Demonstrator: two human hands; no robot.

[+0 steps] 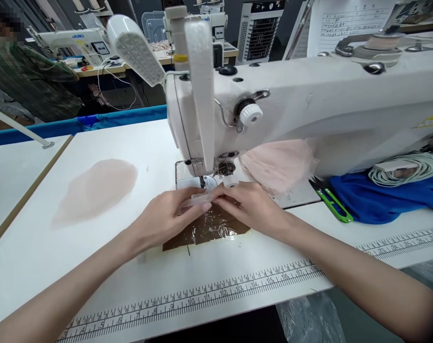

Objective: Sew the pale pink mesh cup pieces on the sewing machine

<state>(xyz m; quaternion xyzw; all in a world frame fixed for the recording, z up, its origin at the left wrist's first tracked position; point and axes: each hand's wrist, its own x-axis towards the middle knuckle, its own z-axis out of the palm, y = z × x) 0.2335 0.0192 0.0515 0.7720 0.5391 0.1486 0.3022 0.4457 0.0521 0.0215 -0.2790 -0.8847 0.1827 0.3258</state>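
Observation:
Both my hands meet just in front of the presser foot (202, 182) of a white sewing machine (295, 95). Between thumb and fingers my left hand (166, 214) pinches a small strip of pale sheer fabric (196, 199). My right hand (254, 207) closes its fingertips on the right end of the same strip. Beneath the hands lies a brown, shiny taped sheet (209, 228). A pale pink sheer fabric piece (98, 190) rests flat on the table to the left. More pink sheer fabric (280, 164) is heaped under the machine arm.
Green thread snips (332, 205) lie beside a blue cloth (384, 195) and a coil of pale cord (409, 169) at right. A printed ruler (216, 295) runs along the table's front edge. Behind the table, a person in a plaid shirt (30, 76) is near another sewing machine (73, 43).

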